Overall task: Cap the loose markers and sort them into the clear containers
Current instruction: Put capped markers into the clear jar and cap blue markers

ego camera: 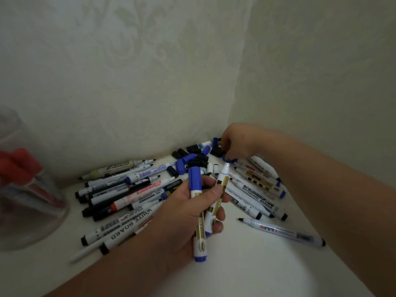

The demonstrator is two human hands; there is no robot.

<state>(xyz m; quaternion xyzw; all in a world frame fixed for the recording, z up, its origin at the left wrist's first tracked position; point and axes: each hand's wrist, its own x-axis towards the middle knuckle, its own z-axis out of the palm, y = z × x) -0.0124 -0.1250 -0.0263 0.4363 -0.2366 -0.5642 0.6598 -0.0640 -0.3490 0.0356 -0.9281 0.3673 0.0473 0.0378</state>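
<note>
Left hand (pixel 188 213) grips two blue markers (pixel 198 211); right hand (pixel 235 144) pinches a blue cap (pixel 228 160). Most markers (pixel 128 189) lie uncapped; one jar (pixel 25 189) holds red ones.

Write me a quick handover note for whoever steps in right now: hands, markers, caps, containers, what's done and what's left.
Left hand: holds two blue markers, one capped, one uncapped, tip up.
Right hand: at the loose caps in the corner, pinching a blue cap.
Clear container, far left: red markers already inside.
Left: cap the uncapped marker, then the pile of uncapped markers on the table; sort all into containers.
</note>
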